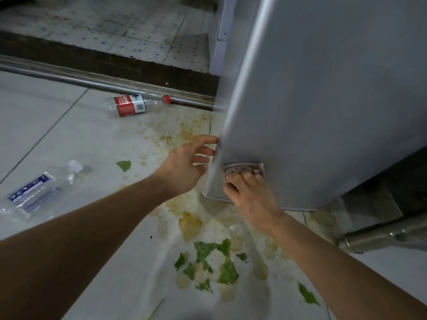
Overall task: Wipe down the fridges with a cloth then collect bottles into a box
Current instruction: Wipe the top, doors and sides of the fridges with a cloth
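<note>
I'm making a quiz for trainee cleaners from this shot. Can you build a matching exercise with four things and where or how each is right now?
Things:
1. red-label bottle
2. blue-label bottle
3. cloth
4. left hand

Places or states:
A. pressed against the lower fridge door by the right hand
B. lying on the floor at the far left, white cap
C. fingers spread, touching the door's edge
D. lying on the floor beside the metal threshold rail, red cap

Pairs: 1-D, 2-B, 3-A, 4-C
</note>
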`<state>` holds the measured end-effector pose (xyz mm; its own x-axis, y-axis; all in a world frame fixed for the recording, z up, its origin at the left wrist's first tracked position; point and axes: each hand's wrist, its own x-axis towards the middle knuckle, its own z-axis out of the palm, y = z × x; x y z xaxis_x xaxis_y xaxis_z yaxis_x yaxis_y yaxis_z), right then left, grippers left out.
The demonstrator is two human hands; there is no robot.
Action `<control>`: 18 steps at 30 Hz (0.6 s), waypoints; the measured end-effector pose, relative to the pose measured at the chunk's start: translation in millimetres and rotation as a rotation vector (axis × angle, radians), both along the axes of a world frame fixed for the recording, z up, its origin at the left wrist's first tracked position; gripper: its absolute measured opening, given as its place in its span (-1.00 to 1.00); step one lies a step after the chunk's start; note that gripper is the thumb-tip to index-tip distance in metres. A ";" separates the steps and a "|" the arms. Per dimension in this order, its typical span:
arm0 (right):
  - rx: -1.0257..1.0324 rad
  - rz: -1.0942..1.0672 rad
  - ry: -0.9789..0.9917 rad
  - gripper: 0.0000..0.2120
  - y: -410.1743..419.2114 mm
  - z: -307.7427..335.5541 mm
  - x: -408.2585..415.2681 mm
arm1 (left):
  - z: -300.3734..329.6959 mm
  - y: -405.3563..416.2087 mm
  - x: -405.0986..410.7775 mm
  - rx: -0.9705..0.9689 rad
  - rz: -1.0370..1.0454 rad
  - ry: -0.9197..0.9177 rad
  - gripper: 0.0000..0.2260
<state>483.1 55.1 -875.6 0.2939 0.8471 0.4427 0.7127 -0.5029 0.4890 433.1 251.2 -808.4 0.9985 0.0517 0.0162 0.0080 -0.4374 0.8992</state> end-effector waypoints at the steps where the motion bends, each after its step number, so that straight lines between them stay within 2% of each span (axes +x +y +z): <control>1: 0.030 0.019 -0.001 -0.80 -0.1 9.0 0.2 | 0.6 3.0 -1.7 0.027 0.003 0.003 -0.53; 2: 0.115 0.052 -0.020 -0.83 1.2 22.9 3.6 | 0.5 6.7 -3.4 0.051 0.019 0.006 -0.53; 5: 0.449 0.111 -0.144 -0.67 15.2 76.2 15.2 | -3.4 17.1 -7.5 0.093 0.105 0.016 -0.54; 8: 0.461 0.061 -0.264 -0.75 30.7 96.9 20.9 | -7.0 23.8 -9.8 0.109 0.155 0.023 -0.56; 10: 0.399 0.077 -0.244 -0.75 34.8 86.4 19.4 | -9.5 27.3 -10.9 0.121 0.172 0.021 -0.57; 14: 0.095 0.130 -0.241 -0.88 41.1 46.5 17.7 | -16.5 32.2 -14.9 0.176 0.187 0.038 -0.61; 18: -0.186 0.064 -0.104 -0.84 48.3 12.3 15.9 | -21.0 36.2 -22.7 0.188 0.185 0.065 -0.63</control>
